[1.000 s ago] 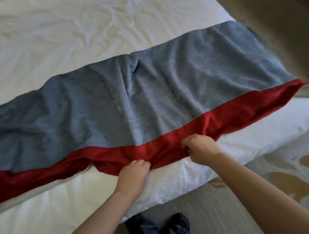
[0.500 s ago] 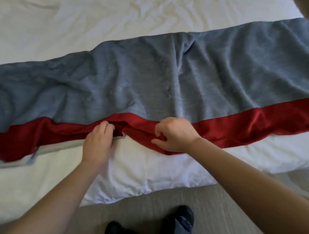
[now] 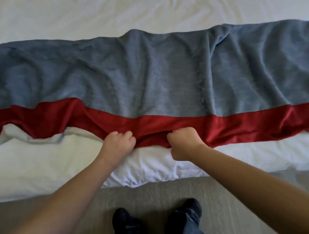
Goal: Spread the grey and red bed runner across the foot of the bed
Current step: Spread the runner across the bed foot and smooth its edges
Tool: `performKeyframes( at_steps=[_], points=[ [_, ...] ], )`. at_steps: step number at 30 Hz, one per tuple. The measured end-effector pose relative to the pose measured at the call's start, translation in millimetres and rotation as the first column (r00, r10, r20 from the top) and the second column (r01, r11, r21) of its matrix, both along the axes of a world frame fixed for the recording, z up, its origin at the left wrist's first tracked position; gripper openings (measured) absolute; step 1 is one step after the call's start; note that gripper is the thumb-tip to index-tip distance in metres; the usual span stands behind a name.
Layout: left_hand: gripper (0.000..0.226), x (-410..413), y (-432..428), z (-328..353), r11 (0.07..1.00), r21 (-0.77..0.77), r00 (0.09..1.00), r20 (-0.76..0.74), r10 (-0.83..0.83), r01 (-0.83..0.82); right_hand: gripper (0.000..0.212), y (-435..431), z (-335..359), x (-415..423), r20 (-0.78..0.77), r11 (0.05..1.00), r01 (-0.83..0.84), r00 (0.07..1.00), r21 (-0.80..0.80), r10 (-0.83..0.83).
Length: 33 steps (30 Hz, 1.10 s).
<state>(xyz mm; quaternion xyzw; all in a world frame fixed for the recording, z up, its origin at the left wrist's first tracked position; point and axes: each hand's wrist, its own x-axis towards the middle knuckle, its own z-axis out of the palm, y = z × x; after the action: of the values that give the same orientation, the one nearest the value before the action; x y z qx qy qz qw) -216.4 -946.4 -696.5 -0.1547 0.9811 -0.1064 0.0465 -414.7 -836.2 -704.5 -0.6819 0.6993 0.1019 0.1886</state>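
Observation:
The bed runner (image 3: 165, 75) lies across the foot of the white bed (image 3: 42, 167), grey with a red band along its near edge. It stretches from the left frame edge to the right one and is wrinkled in the middle. On the left the red band is bunched and its pale underside shows. My left hand (image 3: 118, 145) and my right hand (image 3: 185, 142) are both fisted on the red near edge at the centre, a short way apart.
The rumpled white duvet fills the far part of the view. Grey carpet (image 3: 156, 195) runs along the bed's foot, where my two dark-socked feet (image 3: 157, 221) stand.
The view has swung from the bed's right corner to facing the foot squarely. Both hands shifted left along the red edge and still grip it; the middle of the runner has come nearer.

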Motion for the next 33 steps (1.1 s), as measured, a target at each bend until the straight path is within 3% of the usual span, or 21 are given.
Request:
performKeyframes(
  at_steps=[2, 7, 10, 15, 20, 24, 27, 30, 33],
  points=[
    [0.026, 17.9, -4.2, -0.5, 0.995, -0.061, 0.997, -0.005, -0.079, 0.079, 0.014, -3.1, 2.3, 6.6, -0.034, 0.998, -0.051, 0.998, -0.037, 0.05],
    [0.022, 52.4, -10.2, 1.2, 0.996, 0.023, 0.996, 0.0, 0.087, -0.087, 0.024, -6.2, -3.9, 28.8, -0.016, 0.998, 0.025, 1.0, -0.051, -0.025],
    [0.014, 64.3, 0.2, 0.3, 0.98, 0.102, 0.985, 0.034, 0.171, -0.174, 0.031, 6.2, -7.5, 45.6, -0.152, 0.996, -0.02, 0.988, -0.088, 0.007],
    [0.019, 67.7, 1.3, -0.2, 0.965, 0.143, 0.975, -0.007, 0.222, -0.219, 0.029, 12.2, -10.4, 38.4, -0.151, 0.98, 0.023, 0.987, -0.196, -0.053],
    [0.017, 72.2, 1.6, 0.4, 0.944, 0.232, 0.949, -0.156, 0.276, -0.236, 0.006, 6.9, -11.3, 28.6, 0.013, 0.987, 0.15, 0.989, -0.06, -0.149],
    [0.014, 87.2, 10.7, -3.4, 0.954, 0.287, 0.995, -0.029, 0.1, -0.087, 0.013, 4.8, -4.6, 34.8, -0.082, 0.979, 0.128, 0.99, 0.159, -0.116],
    [0.019, 102.2, -2.1, 1.8, 0.923, 0.299, 0.951, -0.116, 0.286, -0.241, 0.009, -27.8, 11.8, 46.6, -0.173, 0.938, 0.182, 0.976, 0.295, -0.135],
    [0.042, 130.8, -30.8, 11.1, 0.82, 0.296, 0.822, -0.153, 0.548, -0.491, 0.006, -69.3, 29.1, 78.9, -0.11, 0.971, 0.19, 0.978, 0.145, -0.175],
    [0.048, 170.8, -64.1, 13.4, 0.78, 0.154, 0.772, -0.118, 0.624, -0.607, 0.019, -105.0, 34.8, 137.0, 0.123, 0.993, 0.082, 0.99, -0.081, -0.072]
  ],
)
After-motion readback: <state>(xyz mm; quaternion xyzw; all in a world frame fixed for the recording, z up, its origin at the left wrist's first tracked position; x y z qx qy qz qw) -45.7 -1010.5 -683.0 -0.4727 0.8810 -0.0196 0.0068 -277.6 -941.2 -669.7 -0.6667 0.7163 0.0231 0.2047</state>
